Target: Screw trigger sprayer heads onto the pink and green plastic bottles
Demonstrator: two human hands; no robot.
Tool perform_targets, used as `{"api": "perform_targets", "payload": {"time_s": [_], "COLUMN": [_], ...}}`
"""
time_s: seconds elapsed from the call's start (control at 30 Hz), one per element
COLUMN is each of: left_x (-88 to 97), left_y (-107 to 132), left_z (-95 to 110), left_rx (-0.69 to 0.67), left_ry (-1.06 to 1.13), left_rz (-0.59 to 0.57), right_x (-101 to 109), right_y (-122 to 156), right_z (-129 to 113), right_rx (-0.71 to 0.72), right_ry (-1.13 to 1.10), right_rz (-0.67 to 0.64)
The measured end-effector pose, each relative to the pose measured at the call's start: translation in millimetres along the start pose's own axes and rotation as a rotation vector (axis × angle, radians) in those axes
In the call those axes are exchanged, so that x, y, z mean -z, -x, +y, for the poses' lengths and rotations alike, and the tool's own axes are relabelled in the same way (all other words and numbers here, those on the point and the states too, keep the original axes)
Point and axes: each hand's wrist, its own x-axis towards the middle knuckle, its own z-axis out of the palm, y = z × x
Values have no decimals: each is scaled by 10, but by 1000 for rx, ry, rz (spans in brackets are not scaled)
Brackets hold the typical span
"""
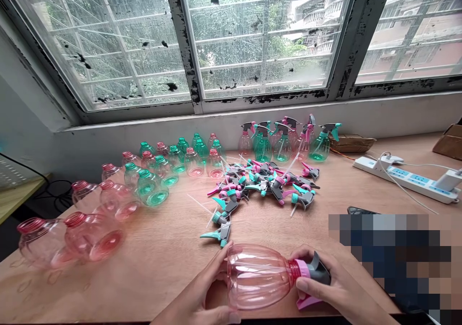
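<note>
A clear pink spray bottle (258,277) lies on its side between my hands, close to the table's front edge. My left hand (204,291) grips it round the base, thumb below and fingers on the far side. At the neck, my right hand (328,281) is closed round the grey and pink spray head (317,269), thumb against the pink collar. The head sits on the bottle's mouth; whether it is fully tight I cannot tell. Just beyond the bottle is a loose teal and grey spray head (221,233), part of a spread-out pile (265,183).
Pink and green bottles without heads (153,188) stand along the left. Several bottles with heads fitted (283,144) stand by the back wall. To the right lie a white power strip (407,178), a brown paper package (353,143) and a partly pixelated dark object (364,211).
</note>
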Motion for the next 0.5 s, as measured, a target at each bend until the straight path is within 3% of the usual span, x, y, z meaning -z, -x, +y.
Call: {"api": "perform_targets", "payload": {"time_s": [0.5], "left_x": [12], "left_y": [9], "left_z": [-13], "left_rx": [-9], "left_ry": [-20], "left_rz": [-19], "right_x": [7], "right_y": [1], "right_z": [-1], "right_rx": [-26], "right_ry": [12], "right_rz": [-13]}}
